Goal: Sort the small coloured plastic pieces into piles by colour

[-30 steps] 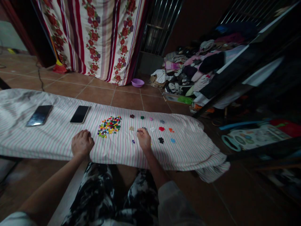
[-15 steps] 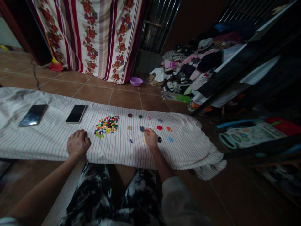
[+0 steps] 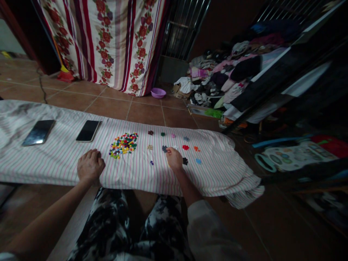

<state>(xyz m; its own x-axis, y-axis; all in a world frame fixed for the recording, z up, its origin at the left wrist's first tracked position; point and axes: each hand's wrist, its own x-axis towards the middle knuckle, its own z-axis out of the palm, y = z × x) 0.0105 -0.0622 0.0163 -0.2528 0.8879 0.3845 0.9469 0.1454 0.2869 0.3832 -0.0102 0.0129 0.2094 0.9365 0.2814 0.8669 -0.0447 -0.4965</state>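
Observation:
My right hand (image 3: 174, 158) reaches over the striped cloth. Its thumb and fingertips are pinched together at the edge of a small dark grey bead pile (image 3: 164, 148); whatever is between them is too small to make out. Part of a white pile (image 3: 175, 147) shows behind this hand, and a black pile (image 3: 185, 161) lies just right of the wrist. My left hand (image 3: 91, 165) rests palm down on the cloth with nothing in it, fingers lying loosely. To its right is a large heap of mixed-colour beads (image 3: 123, 145).
Single-colour piles surround the right hand: brown (image 3: 150, 132), green (image 3: 162, 134), pink (image 3: 173, 135), beige (image 3: 149, 147), purple (image 3: 152, 162), red (image 3: 185, 147), orange (image 3: 197, 148) and blue (image 3: 198, 161). Two phones (image 3: 88, 131) lie left. A purple basin (image 3: 158, 93) stands on the floor.
Both hands stay in nearly the same places, the right still pinching at the dark grey pile. The whole view has shifted very slightly.

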